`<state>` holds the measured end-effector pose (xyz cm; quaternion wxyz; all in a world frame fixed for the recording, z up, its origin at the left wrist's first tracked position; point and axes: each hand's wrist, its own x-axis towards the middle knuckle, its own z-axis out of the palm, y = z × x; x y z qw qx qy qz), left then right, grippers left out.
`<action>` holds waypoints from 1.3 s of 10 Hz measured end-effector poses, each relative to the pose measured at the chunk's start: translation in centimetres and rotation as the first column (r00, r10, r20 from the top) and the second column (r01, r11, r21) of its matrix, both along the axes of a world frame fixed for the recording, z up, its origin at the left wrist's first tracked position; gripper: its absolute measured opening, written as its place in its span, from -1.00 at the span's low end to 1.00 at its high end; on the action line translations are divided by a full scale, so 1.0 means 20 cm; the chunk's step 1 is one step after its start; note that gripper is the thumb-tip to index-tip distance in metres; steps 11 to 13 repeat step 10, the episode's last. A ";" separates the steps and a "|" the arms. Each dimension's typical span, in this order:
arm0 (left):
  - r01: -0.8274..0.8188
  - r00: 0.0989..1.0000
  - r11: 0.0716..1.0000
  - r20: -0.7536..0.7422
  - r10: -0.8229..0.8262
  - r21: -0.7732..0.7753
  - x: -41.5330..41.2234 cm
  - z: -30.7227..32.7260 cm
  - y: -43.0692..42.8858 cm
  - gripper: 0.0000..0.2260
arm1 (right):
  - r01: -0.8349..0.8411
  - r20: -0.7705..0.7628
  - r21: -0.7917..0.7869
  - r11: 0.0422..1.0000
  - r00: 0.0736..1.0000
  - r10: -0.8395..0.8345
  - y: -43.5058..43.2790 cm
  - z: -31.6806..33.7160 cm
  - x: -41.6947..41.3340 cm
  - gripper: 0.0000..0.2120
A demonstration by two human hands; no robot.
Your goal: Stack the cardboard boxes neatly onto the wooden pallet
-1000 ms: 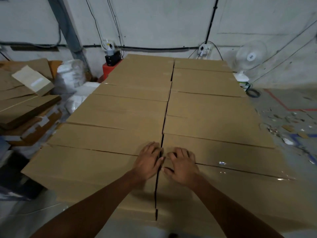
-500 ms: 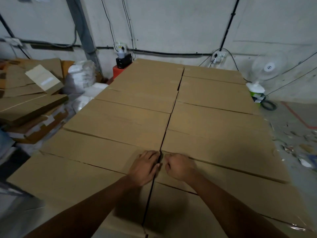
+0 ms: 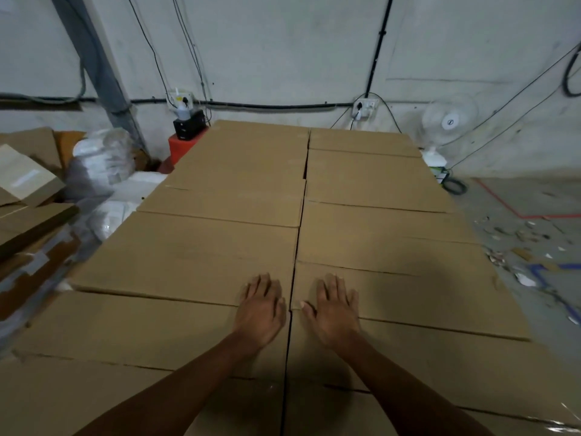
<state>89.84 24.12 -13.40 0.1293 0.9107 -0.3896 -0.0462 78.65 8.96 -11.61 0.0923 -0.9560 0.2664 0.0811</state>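
Brown cardboard boxes (image 3: 201,247) lie in two long rows, forming one flat top that runs from me to the back wall. A narrow dark gap (image 3: 295,253) separates the rows. My left hand (image 3: 259,311) rests flat on a left-row box, fingers straight, just beside the gap. My right hand (image 3: 334,309) lies flat on a right-row box (image 3: 408,297) on the gap's other side. Neither hand holds anything. The wooden pallet is hidden under the boxes.
Flattened cardboard sheets (image 3: 28,215) and white plastic bags (image 3: 100,162) pile up at the left. A red container with a black device (image 3: 188,133) stands by the wall. A white fan (image 3: 446,127) is at the back right; scraps litter the floor (image 3: 528,247) on the right.
Both hands uncurled from the gap between the rows and now lie flat on the box tops, slightly further apart. The camera view tilted up a little.
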 end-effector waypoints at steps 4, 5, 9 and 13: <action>0.071 0.995 0.997 0.070 -0.068 -0.037 0.20 0.04 -0.07 -0.52 | 0.024 0.033 -0.174 0.985 0.999 -0.018 -0.09 0.04 0.15 -0.26; 0.113 0.991 0.993 0.079 -0.110 -0.030 0.34 0.07 -0.14 -0.48 | 0.032 -0.004 -0.230 0.973 0.999 -0.034 -0.14 0.05 0.23 -0.33; 0.153 0.981 0.986 0.111 -0.160 0.071 0.39 0.07 -0.20 -0.48 | 0.011 -0.018 -0.039 0.999 1.000 -0.011 -0.23 0.08 0.31 -0.32; 0.164 0.982 0.983 0.084 -0.171 0.078 0.40 0.10 -0.20 -0.41 | -0.003 0.004 -0.041 0.999 1.000 0.003 -0.23 0.10 0.32 -0.29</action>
